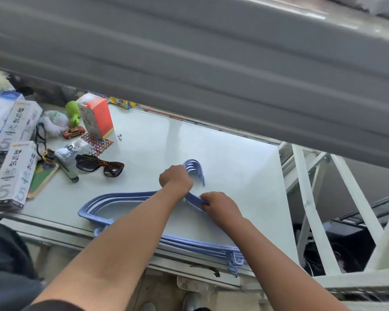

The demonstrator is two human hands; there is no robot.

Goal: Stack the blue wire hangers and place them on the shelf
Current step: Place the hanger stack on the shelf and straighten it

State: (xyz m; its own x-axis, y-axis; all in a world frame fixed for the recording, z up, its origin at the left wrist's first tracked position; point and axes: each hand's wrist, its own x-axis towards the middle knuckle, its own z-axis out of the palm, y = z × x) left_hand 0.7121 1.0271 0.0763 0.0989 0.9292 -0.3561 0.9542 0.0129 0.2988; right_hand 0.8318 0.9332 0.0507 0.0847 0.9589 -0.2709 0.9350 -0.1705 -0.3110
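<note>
A stack of several blue wire hangers (112,197) lies flat on the pale shelf surface (234,167), hooks pointing away from me. Their lower bar runs along the shelf's front edge. My left hand (176,179) grips the stack at the neck, just below the hooks. Close to its right, my right hand (218,204) pinches the right shoulder of the stack. My forearms cross over the middle of the hangers and hide part of them.
On the shelf's left side lie sunglasses (100,167), white boxes (11,173), an orange-and-white carton (97,117), a red toy car (73,132), a green figure (73,113) and stickers. A grey upper shelf (211,63) overhangs. White frame struts (312,209) stand at the right.
</note>
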